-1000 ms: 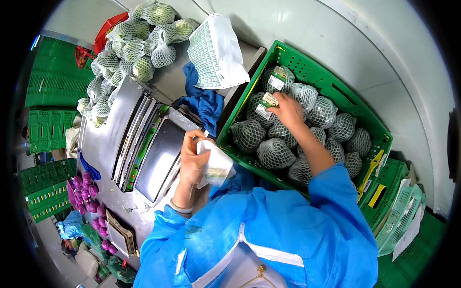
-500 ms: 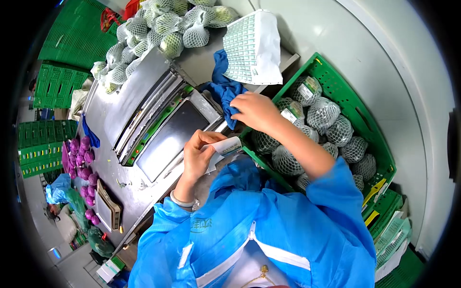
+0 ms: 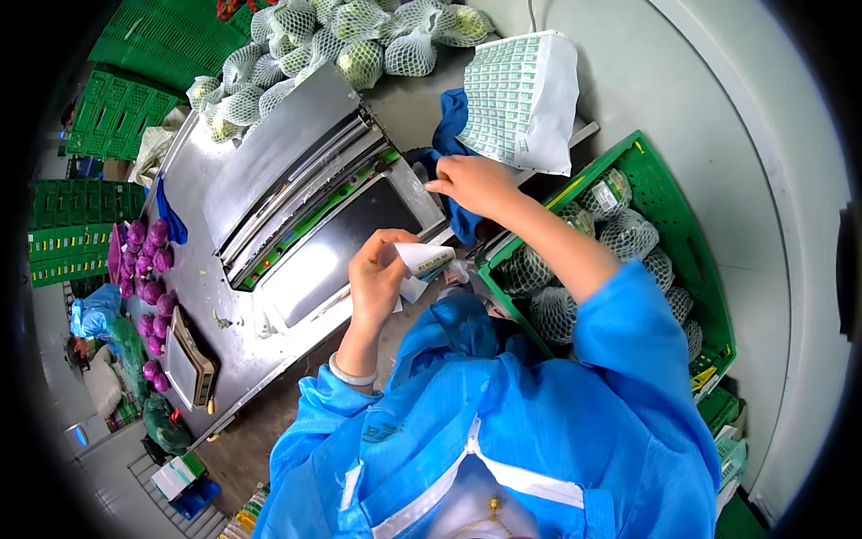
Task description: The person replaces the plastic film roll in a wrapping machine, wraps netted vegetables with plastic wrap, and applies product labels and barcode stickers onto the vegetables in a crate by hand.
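Observation:
My left hand (image 3: 375, 277) pinches a curled white label strip (image 3: 424, 258) above the front edge of the steel table. My right hand (image 3: 473, 186) reaches over the dark blue cloth (image 3: 464, 220), its fingers bent together at the cloth's left side; whether they grip anything is too small to tell. Behind it lies a sheet of green-and-white labels (image 3: 505, 103). Beneath my right forearm, the green crate (image 3: 669, 193) holds several net-wrapped items (image 3: 628, 235), some bearing labels.
A wrapping machine with a flat plate (image 3: 359, 229) stands on the steel table (image 3: 215, 278). Net-wrapped produce (image 3: 359, 63) is piled at the back. Purple-netted items (image 3: 148, 260) and a scale (image 3: 189, 359) sit at the left, near stacked green crates (image 3: 67, 220).
My right hand has left the labelled items in the crate and moved left to the blue cloth. My left hand still holds the strip, now curled. The view has shifted.

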Tool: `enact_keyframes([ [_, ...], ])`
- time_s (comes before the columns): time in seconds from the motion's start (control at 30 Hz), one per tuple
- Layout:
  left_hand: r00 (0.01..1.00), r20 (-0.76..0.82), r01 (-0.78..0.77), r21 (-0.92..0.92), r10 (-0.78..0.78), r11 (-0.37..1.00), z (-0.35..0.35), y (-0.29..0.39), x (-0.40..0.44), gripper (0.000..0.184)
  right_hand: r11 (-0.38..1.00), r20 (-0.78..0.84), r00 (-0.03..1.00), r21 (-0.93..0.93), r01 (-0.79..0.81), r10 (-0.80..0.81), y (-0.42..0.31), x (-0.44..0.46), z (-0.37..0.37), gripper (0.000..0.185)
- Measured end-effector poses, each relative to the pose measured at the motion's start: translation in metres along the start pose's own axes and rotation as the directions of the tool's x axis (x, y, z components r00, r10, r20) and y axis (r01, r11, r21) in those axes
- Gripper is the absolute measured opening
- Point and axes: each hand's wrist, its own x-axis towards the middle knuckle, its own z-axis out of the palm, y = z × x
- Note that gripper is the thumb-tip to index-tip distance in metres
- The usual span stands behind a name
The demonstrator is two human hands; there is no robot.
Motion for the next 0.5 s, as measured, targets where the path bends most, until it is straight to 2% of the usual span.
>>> enact_keyframes([
  [0.03, 1.0, 0.014, -0.015, 0.0, 0.015, 1.0, 0.001, -0.003, 0.002, 0.02, 0.942, 0.072, 0.996, 0.331, -0.064, 0.042, -0.015, -0.014, -0.026, 0.045],
  [0.07, 0.999, 0.032, -0.024, -0.002, 0.024, 1.0, 0.001, -0.008, 0.003, 0.019, 0.772, 0.156, 0.986, 0.618, -0.148, 0.064, -0.028, -0.034, -0.044, 0.047],
  [0.1, 0.998, 0.056, -0.027, -0.002, 0.027, 1.0, 0.003, -0.012, 0.001, 0.019, 0.693, 0.191, 0.981, 0.709, -0.131, -0.011, -0.034, -0.059, -0.044, 0.039],
  [0.13, 0.996, 0.09, -0.022, 0.046, 0.017, 0.999, 0.008, -0.008, 0.0, 0.013, 0.806, 0.188, 0.981, 0.588, -0.072, -0.05, -0.053, -0.084, -0.058, 0.038],
  [0.17, 0.988, 0.156, -0.03, 0.134, 0.009, 0.991, 0.013, -0.01, -0.003, 0.011, 0.868, 0.099, 0.992, 0.496, 0.023, -0.082, -0.06, -0.107, -0.055, 0.034],
  [0.23, 0.96, 0.278, -0.079, 0.301, -0.008, 0.95, 0.022, -0.011, -0.005, 0.012, 0.934, 0.041, 0.999, 0.357, -0.021, 0.007, -0.061, -0.145, -0.052, 0.026],
  [0.27, 0.954, 0.294, -0.159, 0.324, 0.06, 0.933, 0.026, -0.01, -0.006, 0.015, 0.931, -0.105, 0.994, 0.365, 0.022, 0.018, -0.058, -0.159, -0.056, 0.023],
  [0.33, 0.926, 0.326, -0.309, 0.369, 0.189, 0.877, 0.031, -0.005, -0.009, 0.023, 0.923, -0.385, 0.922, 0.367, 0.112, 0.041, -0.051, -0.186, -0.066, 0.018],
  [0.37, 0.905, 0.346, -0.378, 0.39, 0.247, 0.84, 0.032, -0.004, -0.011, 0.028, 0.85, -0.446, 0.849, 0.526, -0.006, 0.282, -0.053, -0.197, -0.077, 0.008],
  [0.4, 0.934, 0.233, -0.331, 0.269, 0.273, 0.905, 0.028, -0.014, -0.012, 0.032, 0.63, -0.331, 0.724, 0.755, -0.181, 0.605, -0.04, -0.212, -0.079, 0.006],
  [0.43, 0.99, 0.101, -0.111, 0.091, 0.102, 0.99, 0.027, -0.015, -0.014, 0.025, 0.554, -0.347, 0.595, 0.807, -0.206, 0.725, -0.027, -0.219, -0.088, 0.005],
  [0.5, 0.992, 0.126, 0.025, -0.208, 0.002, 0.978, 0.022, -0.004, -0.016, 0.011, 0.511, -0.357, 0.621, 0.855, -0.084, 0.698, -0.003, -0.218, -0.064, 0.012],
])
